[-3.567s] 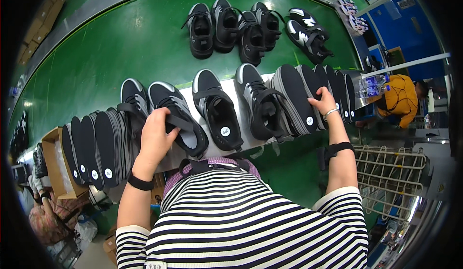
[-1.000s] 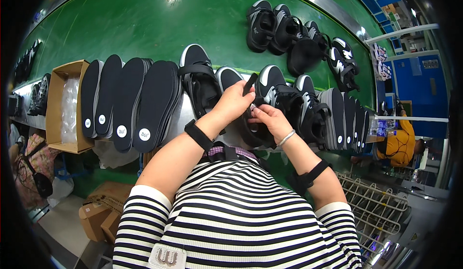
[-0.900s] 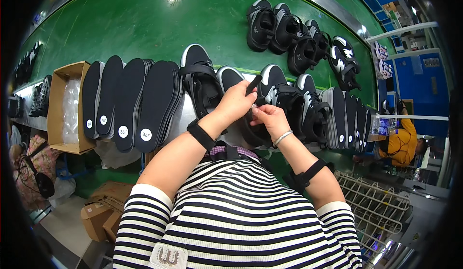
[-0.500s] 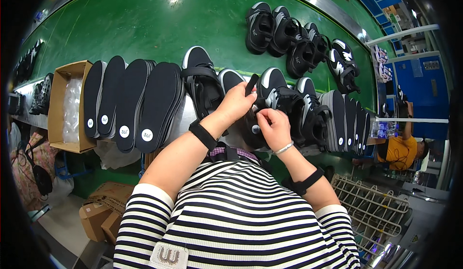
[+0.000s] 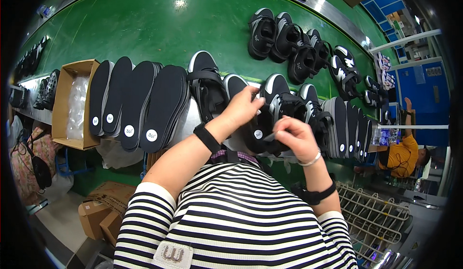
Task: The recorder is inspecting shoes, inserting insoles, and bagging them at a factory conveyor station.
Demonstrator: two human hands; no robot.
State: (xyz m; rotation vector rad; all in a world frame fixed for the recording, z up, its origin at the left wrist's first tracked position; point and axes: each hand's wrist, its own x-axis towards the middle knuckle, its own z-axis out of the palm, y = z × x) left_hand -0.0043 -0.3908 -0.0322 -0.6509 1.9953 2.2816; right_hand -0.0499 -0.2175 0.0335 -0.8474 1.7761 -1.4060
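A black shoe with a grey toe edge lies between my hands, its toe pointing away. Inside it, near the heel, a white round label shows on the insole. My left hand is closed over the shoe's upper, fingertips pinched at its right side and partly hidden. At the heel end, my right hand pinches a dark strip of the shoe, slightly blurred. Another black shoe with a strap stands left of it; more black shoes stand to the right.
Stacks of black insoles stand at left, with more insoles at right. A cardboard box holds clear plastic. Several black shoes sit farther back on the green surface. A wire rack stands lower right; a person in yellow is beyond.
The upright black strap at my left fingers no longer shows. My right hand has moved down and right toward the heel, now pinching a dark strip. The view has shifted slightly.
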